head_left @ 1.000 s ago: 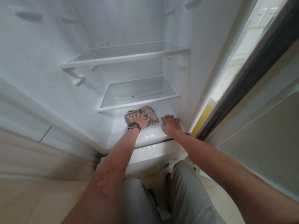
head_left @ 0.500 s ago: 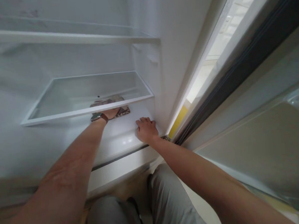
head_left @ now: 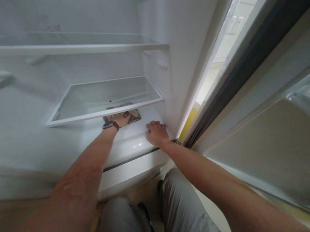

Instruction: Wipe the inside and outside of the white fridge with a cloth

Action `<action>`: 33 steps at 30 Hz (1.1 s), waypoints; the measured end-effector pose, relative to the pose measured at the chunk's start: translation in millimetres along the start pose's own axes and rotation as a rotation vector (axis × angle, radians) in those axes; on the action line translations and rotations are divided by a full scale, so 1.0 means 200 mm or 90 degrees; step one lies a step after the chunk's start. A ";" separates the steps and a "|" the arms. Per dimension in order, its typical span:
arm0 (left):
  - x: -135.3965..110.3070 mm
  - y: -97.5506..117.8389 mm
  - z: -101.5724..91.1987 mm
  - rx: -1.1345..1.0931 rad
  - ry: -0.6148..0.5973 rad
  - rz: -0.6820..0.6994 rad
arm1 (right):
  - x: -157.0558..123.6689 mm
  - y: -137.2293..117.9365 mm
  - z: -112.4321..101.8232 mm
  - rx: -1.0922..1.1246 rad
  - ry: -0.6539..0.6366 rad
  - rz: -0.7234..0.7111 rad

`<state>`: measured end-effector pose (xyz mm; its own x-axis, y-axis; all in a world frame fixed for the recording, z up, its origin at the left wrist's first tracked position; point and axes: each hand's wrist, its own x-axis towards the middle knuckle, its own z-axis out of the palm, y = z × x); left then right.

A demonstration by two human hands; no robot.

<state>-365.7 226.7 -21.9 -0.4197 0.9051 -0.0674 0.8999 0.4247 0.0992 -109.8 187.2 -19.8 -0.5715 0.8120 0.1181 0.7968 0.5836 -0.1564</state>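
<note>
Head view, with the clock set on its centre: at ten we have a white upper shelf (head_left: 71, 47) inside a pale, fridge-like cabinet, and between nine and ten a glass lower shelf (head_left: 90, 116) with a white rim. Near nine our left hand (head_left: 121, 120), a watch (head_left: 108, 124) at its wrist, reaches under that rim. It lies palm down and mostly open on a patterned cloth (head_left: 135, 114), thumb out towards three, flattening it rather than closing round it as far as we can see; the rim and glass partly veil the fingers. The cloth rests on the cabinet floor (head_left: 131, 137), its back part lying beneath the glass. We judge it light, soft and limp, hard to break, and apt to slide or bunch on such a glossy surface. A spread palm over its middle suits it best; to lift it, we would pinch the folded edge on its three o'clock side. At six, just below centre, our right hand (head_left: 156, 132) rests on the floor, fingers loosely bent, nothing visible in it. Past it, a yellow strip (head_left: 188, 124) and a door panel (head_left: 267, 150) lie between three and four.
</note>
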 end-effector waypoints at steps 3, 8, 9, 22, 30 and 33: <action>-0.10 0.01 0.02 0.005 -0.038 -0.024 | 0.00 0.00 0.00 -0.002 -0.014 0.003; -0.27 0.03 0.06 -0.004 -0.065 -0.016 | 0.01 0.01 0.00 -0.011 -0.034 0.008; -0.30 0.04 0.06 -0.008 -0.071 -0.018 | 0.01 0.01 0.00 -0.011 -0.034 0.008; -0.65 0.10 -0.01 -0.006 -0.118 -0.019 | 0.00 0.00 -0.01 -0.015 -0.024 0.011; -0.61 0.10 -0.02 -0.018 -0.138 -0.020 | 0.00 -0.01 -0.03 -0.014 -0.034 0.016; -0.56 0.11 -0.01 -0.027 -0.140 -0.023 | 0.00 -0.01 -0.03 -0.012 -0.027 0.018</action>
<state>-299.7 133.9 -9.4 -0.4107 0.8655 -0.2867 0.8772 0.4609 0.1349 -110.2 185.9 -14.4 -0.5562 0.8279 0.0726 0.8160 0.5606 -0.1412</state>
